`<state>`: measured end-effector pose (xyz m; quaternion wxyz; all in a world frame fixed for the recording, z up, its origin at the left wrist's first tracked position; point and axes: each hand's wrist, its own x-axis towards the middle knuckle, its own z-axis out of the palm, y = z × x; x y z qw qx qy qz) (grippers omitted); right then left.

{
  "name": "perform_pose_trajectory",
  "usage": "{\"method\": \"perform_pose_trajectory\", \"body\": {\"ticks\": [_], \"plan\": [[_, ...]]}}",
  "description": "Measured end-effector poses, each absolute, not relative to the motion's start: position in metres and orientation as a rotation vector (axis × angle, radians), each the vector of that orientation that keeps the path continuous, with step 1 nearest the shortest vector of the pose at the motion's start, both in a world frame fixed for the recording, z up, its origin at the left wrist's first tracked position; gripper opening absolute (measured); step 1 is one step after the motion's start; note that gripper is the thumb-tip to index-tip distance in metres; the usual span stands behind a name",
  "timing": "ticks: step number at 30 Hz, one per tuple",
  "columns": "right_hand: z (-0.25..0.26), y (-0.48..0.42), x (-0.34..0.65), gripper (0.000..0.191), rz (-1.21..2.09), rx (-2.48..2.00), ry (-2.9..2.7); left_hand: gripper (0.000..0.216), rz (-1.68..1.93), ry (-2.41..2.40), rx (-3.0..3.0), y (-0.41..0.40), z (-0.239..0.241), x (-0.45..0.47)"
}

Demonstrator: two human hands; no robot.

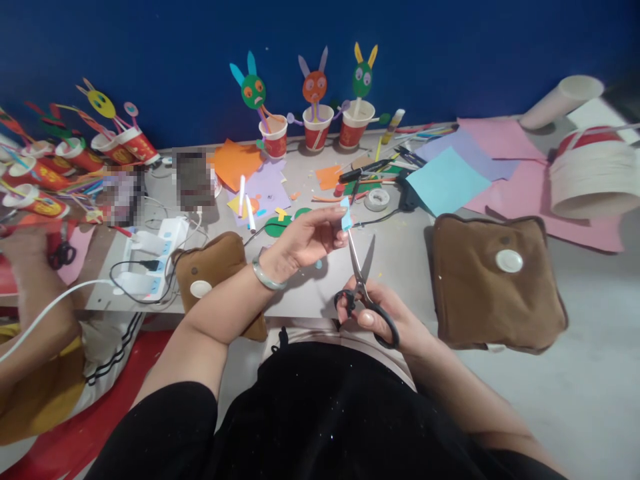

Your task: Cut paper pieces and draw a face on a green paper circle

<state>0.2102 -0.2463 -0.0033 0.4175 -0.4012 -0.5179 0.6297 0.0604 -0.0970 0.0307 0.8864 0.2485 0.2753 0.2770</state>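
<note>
Between its thumb and fingers, my left hand [320,233] pinches a small light-blue piece of paper [346,215] above the table. A pair of scissors [361,283] with black handles is in my right hand [385,313], fingers through the loops. The blades point up and away from me, somewhat apart, with one tip close to the lower edge of the blue paper. Whether that blade touches the paper I cannot tell. Green paper shapes [277,227] lie just beyond my left wrist, which wears a pale bangle [270,277].
Three paper-cup figures [315,128] stand along the blue wall. A brown cushion [500,287] lies at right, another [215,267] under my left forearm. A power strip [163,257], tape roll [377,199], glue gun [409,190] and coloured sheets [450,180] surround the workspace. A co-worker's arm [35,287] is at left.
</note>
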Motion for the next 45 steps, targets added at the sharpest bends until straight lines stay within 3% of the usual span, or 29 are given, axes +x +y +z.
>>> {"method": "perform_pose_trajectory", "body": {"ticks": [45], "plan": [[0.0012,-0.2425,0.2058,0.060,1.577,-1.021,-1.321,0.023,0.583,0.530,0.548,-0.0988,0.0300,0.0589]]}}
